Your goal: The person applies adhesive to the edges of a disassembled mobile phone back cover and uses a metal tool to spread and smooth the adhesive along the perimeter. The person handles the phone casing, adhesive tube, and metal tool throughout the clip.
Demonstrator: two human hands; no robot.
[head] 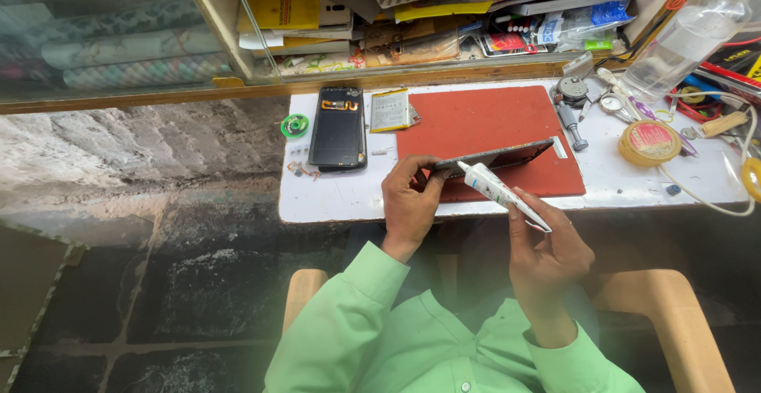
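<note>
A thin dark phone panel is held on edge, tilted, above the near part of the red mat. The left hand grips its left end, fingers curled around it. Just right of that hand, the right hand is closed on a white tube, whose nozzle touches the panel's near edge. Farther left on the white table lies an opened black phone, with a flat battery beside it. A yellow tape roll sits to the right.
</note>
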